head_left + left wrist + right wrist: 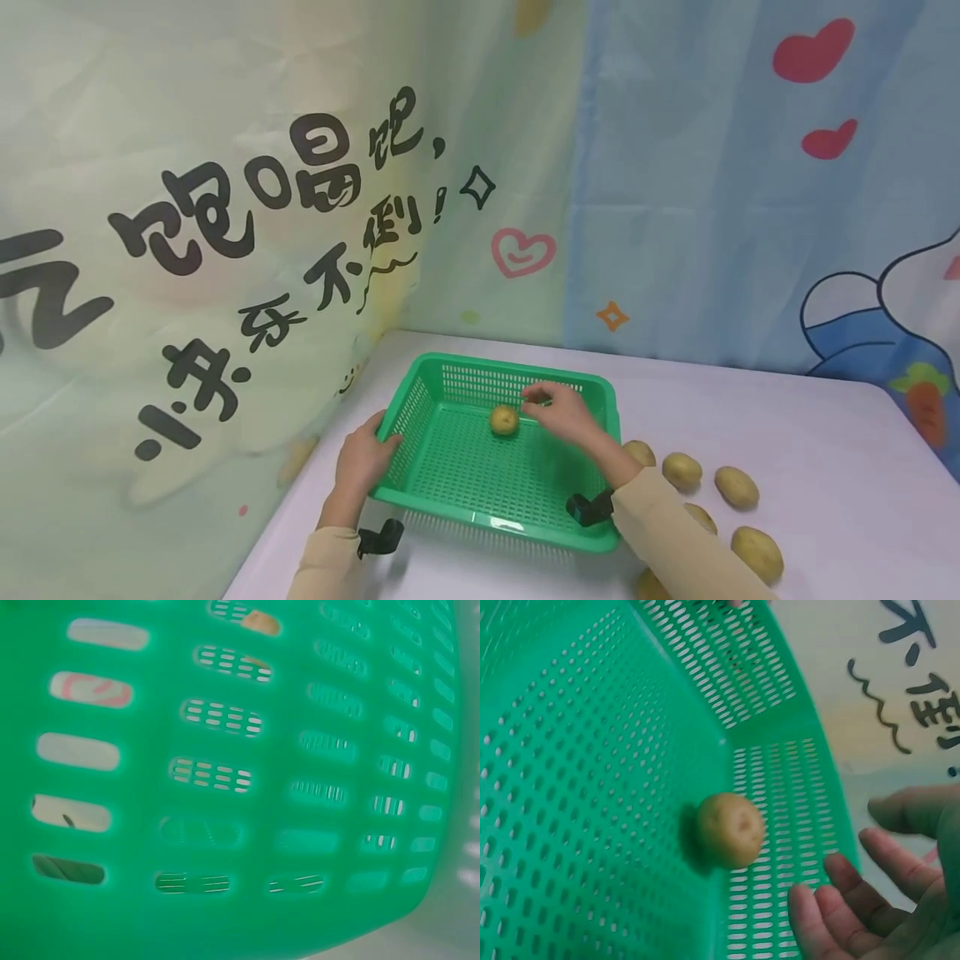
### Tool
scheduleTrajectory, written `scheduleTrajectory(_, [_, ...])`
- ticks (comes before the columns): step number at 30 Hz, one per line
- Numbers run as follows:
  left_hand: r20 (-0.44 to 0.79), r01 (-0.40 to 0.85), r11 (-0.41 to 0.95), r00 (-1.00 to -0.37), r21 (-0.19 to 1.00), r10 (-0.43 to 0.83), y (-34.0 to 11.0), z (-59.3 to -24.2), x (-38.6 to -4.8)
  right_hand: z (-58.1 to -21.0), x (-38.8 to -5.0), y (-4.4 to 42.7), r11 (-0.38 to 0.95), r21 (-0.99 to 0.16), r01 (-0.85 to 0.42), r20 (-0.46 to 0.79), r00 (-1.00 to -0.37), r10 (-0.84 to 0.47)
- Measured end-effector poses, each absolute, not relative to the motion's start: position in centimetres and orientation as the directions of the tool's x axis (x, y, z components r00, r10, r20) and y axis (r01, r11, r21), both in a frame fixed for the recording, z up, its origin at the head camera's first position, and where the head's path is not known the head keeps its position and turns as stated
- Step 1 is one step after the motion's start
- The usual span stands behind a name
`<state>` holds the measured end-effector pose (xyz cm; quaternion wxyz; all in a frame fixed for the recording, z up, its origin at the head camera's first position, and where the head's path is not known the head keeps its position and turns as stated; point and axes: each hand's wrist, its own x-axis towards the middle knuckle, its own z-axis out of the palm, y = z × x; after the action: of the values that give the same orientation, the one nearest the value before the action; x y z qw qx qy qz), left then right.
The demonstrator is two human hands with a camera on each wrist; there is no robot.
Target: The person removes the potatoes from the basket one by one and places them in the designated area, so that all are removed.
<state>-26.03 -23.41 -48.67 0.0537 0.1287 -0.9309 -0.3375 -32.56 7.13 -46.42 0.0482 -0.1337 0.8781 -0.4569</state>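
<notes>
A green plastic basket (480,521) with slotted walls stands on the table. My left hand (363,458) grips its left rim, the thumb on the inner side and the other fingers outside. One potato (504,421) lies in the basket against the far wall. Just right of that potato and above the basket floor is my right hand (558,408), its fingers loosely bent and holding nothing. In the right wrist view those fingers (870,904) are spread apart from the potato (731,830). The left wrist view is filled by the basket's slotted wall (150,817); the left hand is not visible there.
Several potatoes (737,487) lie on the white table (840,467) right of the basket, some partly hidden by the right sleeve (675,533). Printed cloth walls (720,208) stand behind and to the left. A black camera mount (592,507) sits at the right wrist.
</notes>
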Motion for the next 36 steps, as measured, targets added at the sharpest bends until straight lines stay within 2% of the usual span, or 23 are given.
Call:
scheduleTrajectory(15, [0.018,-0.199,0.753,-0.963,0.627,-0.270,-23.5,-48.7,-26.0,-49.1,-34.7,5.8,0.561,-0.813,-0.157,-0.009,-0.960,-0.281])
scheduleTrajectory(19, [0.028,-0.193,0.761,-0.963,0.620,-0.267,-23.4,-48.7,-26.0,-49.4,-34.6,5.7,0.567,-0.800,-0.197,0.017,-0.952,-0.306])
scheduleTrajectory(23, [0.020,-0.197,0.757,-0.963,0.622,-0.268,-23.3,-48.9,-26.0,-49.5,-34.2,5.4,0.579,-0.758,-0.301,0.045,-0.909,-0.413])
scheduleTrajectory(28, [0.024,-0.193,0.754,-0.964,0.628,-0.266,-23.4,-49.1,-26.0,-49.6,-33.8,5.5,0.534,-0.727,-0.432,0.048,-0.808,-0.588])
scheduleTrajectory(32, [0.030,-0.188,0.759,-0.964,0.623,-0.263,-23.4,-48.9,-25.9,-49.7,-33.7,5.6,0.510,-0.738,-0.442,-0.015,-0.745,-0.667])
scheduleTrajectory(36, [0.018,-0.198,0.756,-0.963,0.624,-0.267,-23.4,-48.8,-26.0,-49.9,-33.7,5.5,0.513,-0.750,-0.417,-0.029,-0.755,-0.656])
